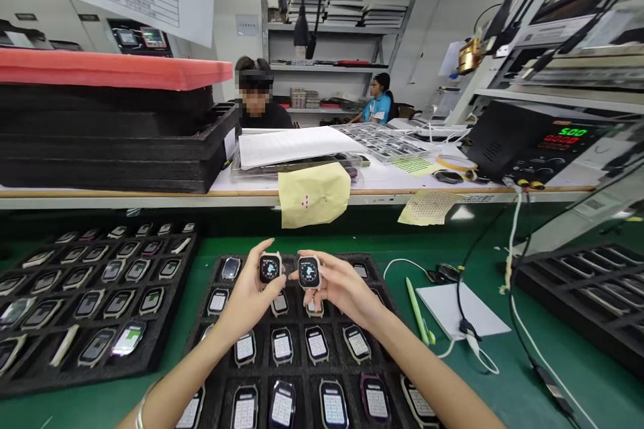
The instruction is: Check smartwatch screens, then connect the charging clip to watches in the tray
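Each hand's grip is clamped on a watch, left hand (250, 295) holding the left watch (270, 268) and right hand (339, 285) the right watch (308, 273), above the black tray (296, 375) on the green counter (553, 375).

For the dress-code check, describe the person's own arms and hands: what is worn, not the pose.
The left hand and the right hand are ungloved, and no rings show. The left forearm and the right forearm are uncovered to the picture's edge, with no sleeves in view. A thin silvery metal bangle circles the left wrist. The right wrist carries no band.
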Action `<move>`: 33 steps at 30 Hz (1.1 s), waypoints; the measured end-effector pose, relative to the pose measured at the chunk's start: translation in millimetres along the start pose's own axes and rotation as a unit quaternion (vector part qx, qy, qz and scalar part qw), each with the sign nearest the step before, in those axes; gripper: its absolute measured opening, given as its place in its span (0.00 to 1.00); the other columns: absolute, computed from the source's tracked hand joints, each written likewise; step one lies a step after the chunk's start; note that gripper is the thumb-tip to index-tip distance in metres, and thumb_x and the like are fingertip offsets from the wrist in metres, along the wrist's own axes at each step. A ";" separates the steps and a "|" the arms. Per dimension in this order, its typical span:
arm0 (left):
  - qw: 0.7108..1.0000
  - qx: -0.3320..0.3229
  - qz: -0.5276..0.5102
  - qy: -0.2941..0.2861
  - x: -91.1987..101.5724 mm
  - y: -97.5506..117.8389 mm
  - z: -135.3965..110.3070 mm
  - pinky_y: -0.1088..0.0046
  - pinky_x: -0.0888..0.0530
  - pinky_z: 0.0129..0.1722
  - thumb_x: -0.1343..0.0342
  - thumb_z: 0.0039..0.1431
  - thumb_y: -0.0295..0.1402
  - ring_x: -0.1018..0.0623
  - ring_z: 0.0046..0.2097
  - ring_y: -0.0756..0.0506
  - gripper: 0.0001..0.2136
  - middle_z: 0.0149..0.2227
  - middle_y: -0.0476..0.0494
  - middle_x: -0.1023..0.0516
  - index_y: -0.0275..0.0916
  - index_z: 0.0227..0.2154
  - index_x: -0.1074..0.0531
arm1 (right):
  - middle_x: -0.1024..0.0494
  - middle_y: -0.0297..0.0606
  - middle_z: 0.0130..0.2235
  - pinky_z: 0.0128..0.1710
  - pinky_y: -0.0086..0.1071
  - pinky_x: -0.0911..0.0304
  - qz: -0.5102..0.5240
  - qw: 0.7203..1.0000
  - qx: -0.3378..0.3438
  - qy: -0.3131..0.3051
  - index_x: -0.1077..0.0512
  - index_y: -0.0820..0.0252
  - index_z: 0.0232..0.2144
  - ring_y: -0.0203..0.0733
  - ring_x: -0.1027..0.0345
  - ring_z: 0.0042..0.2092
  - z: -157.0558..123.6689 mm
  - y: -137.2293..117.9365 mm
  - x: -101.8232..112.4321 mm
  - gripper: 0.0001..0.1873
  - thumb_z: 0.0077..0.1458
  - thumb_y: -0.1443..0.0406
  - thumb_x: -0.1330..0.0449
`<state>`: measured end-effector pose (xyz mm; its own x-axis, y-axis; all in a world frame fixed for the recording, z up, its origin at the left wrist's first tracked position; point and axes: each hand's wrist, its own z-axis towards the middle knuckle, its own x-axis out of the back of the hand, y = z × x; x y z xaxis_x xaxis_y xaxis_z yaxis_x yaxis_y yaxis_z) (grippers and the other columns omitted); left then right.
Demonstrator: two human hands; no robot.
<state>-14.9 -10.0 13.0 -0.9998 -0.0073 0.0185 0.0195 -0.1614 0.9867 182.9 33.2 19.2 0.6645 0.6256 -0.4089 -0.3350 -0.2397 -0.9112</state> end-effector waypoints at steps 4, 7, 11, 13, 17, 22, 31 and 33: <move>0.995 0.033 -0.094 0.019 -6.5 8.4 -1.2 0.72 0.25 0.31 0.46 0.53 0.33 0.24 0.37 0.46 0.26 0.40 0.43 0.30 0.38 0.56 0.44 | 0.24 0.47 0.41 0.26 0.31 0.33 0.009 1.000 -0.007 0.005 0.34 0.60 0.52 0.44 0.27 0.32 2.3 5.5 -2.0 0.21 0.58 0.61 0.40; 0.990 0.038 -0.137 0.012 -8.3 12.0 -1.4 0.69 0.23 0.36 0.48 0.52 0.30 0.23 0.40 0.45 0.24 0.43 0.41 0.29 0.37 0.54 0.42 | 0.25 0.49 0.44 0.25 0.32 0.33 -0.003 1.000 -0.002 0.025 0.35 0.61 0.53 0.44 0.26 0.32 1.1 7.8 -4.5 0.22 0.57 0.62 0.40; 0.985 0.049 -0.164 -0.012 -1.6 12.7 -1.3 0.66 0.22 0.39 0.48 0.52 0.29 0.24 0.46 0.42 0.20 0.45 0.40 0.28 0.37 0.50 0.38 | 0.23 0.48 0.41 0.24 0.34 0.32 -0.032 0.998 0.012 0.056 0.37 0.61 0.56 0.47 0.25 0.31 0.1 8.0 -6.1 0.25 0.57 0.63 0.41; 0.984 0.062 -0.163 -0.033 4.2 11.7 -1.4 0.65 0.23 0.40 0.48 0.52 0.28 0.25 0.47 0.41 0.18 0.45 0.39 0.27 0.37 0.48 0.36 | 0.23 0.47 0.41 0.24 0.34 0.31 -0.047 0.997 0.017 0.066 0.36 0.61 0.56 0.48 0.25 0.31 0.9 8.8 -5.2 0.24 0.57 0.64 0.41; 0.985 0.076 -0.148 -0.054 12.8 8.1 -2.3 0.65 0.23 0.40 0.48 0.51 0.27 0.24 0.46 0.41 0.18 0.43 0.39 0.25 0.37 0.47 0.36 | 0.23 0.49 0.43 0.24 0.35 0.31 -0.063 0.996 0.023 0.066 0.35 0.61 0.55 0.49 0.24 0.31 3.1 12.1 -2.6 0.24 0.56 0.65 0.41; 0.985 0.074 -0.141 -0.068 14.3 5.7 -2.7 0.66 0.23 0.40 0.47 0.51 0.27 0.24 0.46 0.41 0.17 0.43 0.39 0.25 0.37 0.46 0.36 | 0.23 0.48 0.43 0.23 0.34 0.31 -0.079 0.995 0.023 0.063 0.36 0.61 0.56 0.49 0.24 0.31 3.0 15.0 -1.2 0.26 0.56 0.65 0.40; 0.985 0.061 -0.129 -0.097 12.9 -2.8 -4.3 0.64 0.23 0.40 0.46 0.55 0.28 0.25 0.44 0.42 0.15 0.41 0.40 0.26 0.38 0.46 0.36 | 0.22 0.42 0.37 0.22 0.31 0.30 -0.147 0.986 0.053 0.061 0.35 0.61 0.55 0.44 0.24 0.29 0.8 19.5 -3.4 0.23 0.58 0.64 0.39; 0.984 0.055 -0.129 -0.107 17.3 -3.0 -5.1 0.64 0.23 0.40 0.46 0.56 0.28 0.25 0.45 0.42 0.15 0.42 0.40 0.26 0.38 0.46 0.36 | 0.22 0.44 0.39 0.23 0.32 0.30 -0.141 0.987 0.057 0.047 0.36 0.61 0.56 0.45 0.24 0.30 0.8 20.6 -2.3 0.23 0.59 0.63 0.41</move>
<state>-32.2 -14.6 9.6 -0.9495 0.2300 -0.2135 -0.2245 -0.0227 0.9742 174.0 27.4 1.4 0.7992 0.5829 -0.1466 -0.1970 0.0235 -0.9801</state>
